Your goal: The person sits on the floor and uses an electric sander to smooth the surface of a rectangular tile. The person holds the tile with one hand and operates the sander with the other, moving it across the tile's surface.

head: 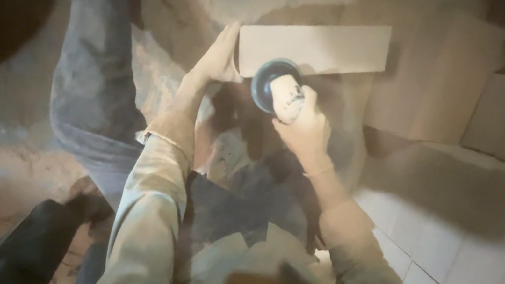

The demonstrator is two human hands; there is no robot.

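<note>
Dusty sleeves up close, right hand [306, 129] fingers wrapped tight round the grinder [278, 87] at the tile [315, 48] edge, left hand [221, 58] pressed flat, fingers together, on its end; looks stiff, brittle, best held by the edges.

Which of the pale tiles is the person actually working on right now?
The long rectangular tile at top centre: the left hand steadies its end and the right hand holds an angle grinder at its edge. The white floor tiles lie untouched.
</note>
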